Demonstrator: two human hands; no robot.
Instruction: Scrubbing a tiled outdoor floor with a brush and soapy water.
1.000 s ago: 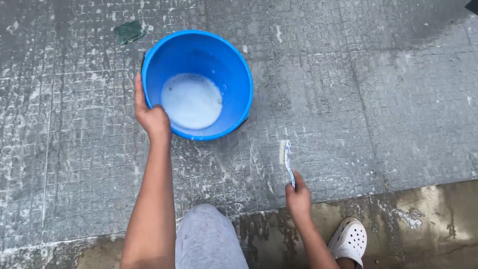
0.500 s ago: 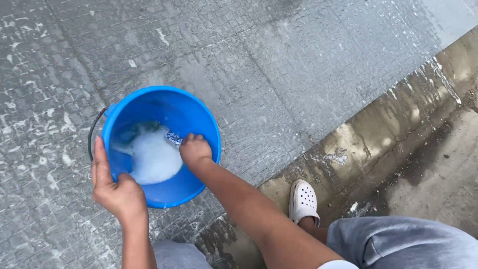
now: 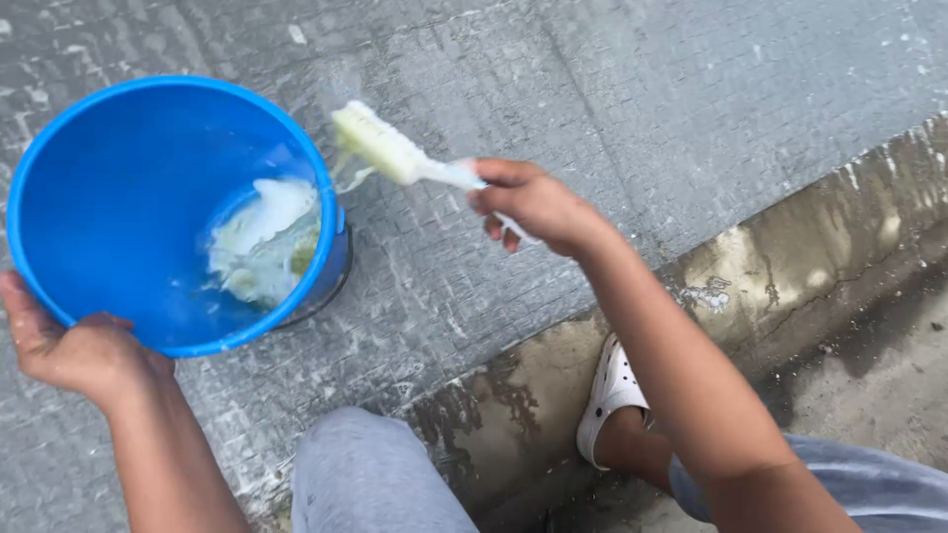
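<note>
Nearest, one grey-clad knee [image 3: 370,474] and one white clog [image 3: 609,393] show, the other foot hidden and the left hand [image 3: 74,350] partly cut off at the frame's edge, its fingers closed over the near rim of the single tilted blue bucket [image 3: 118,197]. Beyond, the right hand [image 3: 538,204] grips one white brush [image 3: 395,153], whose handle end is hidden in the fist, bristles held just beside the bucket's far rim over the grey mat [image 3: 612,89]. How deep the foamy water [image 3: 262,242] lies is hard to judge.

Bucket [image 3: 118,217] — smooth, glossy blue plastic, wet inside with white foam [image 3: 262,237]. Brush [image 3: 395,153] — pale plastic handle, wet bristles. Mat [image 3: 612,109] — grey, rough, grid-textured, soap-streaked. Kerb [image 3: 790,266]: matt concrete, damp. Shoe [image 3: 612,390]: white perforated plastic.
</note>
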